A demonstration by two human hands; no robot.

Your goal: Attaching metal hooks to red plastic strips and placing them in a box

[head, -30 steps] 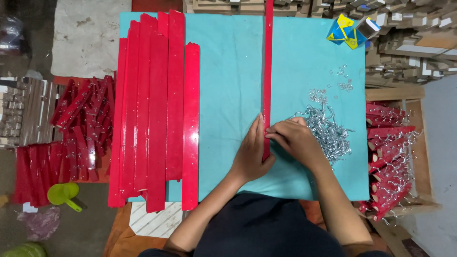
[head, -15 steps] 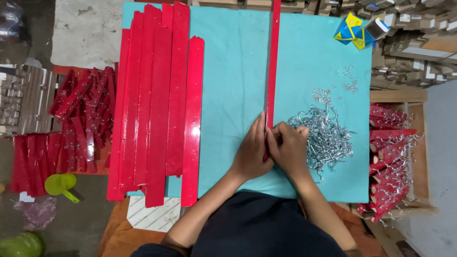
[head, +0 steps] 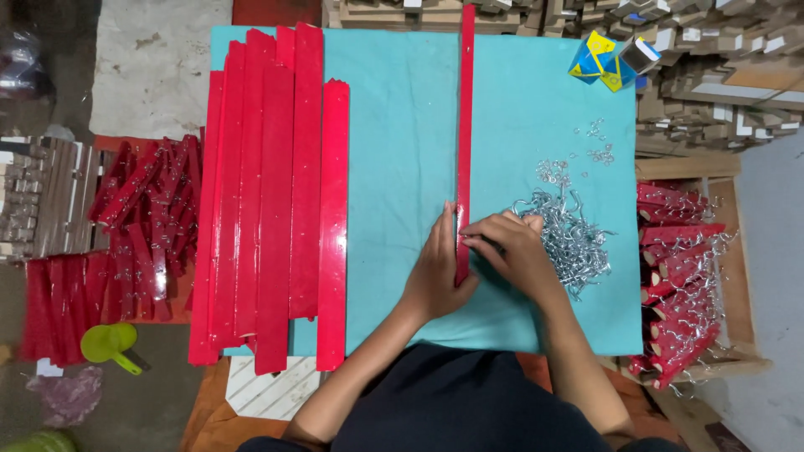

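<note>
Red strip [head: 464,142], long and narrow, lies lengthwise on the turquoise desk [head: 402,167], its near end between both forearms reaching in from below. A blue-and-yellow box [head: 596,60] sits right of the strip's far end, with silver hooks [head: 569,238] heaped just right of its near end. The left hand [head: 435,272] lies flat with fingers extended against the strip, while the right hand [head: 512,251] has its fingers curled, pinching the strip's edge.

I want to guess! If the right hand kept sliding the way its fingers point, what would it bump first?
The right hand points left, so it would likely meet the red strip first, then the left hand.
</note>
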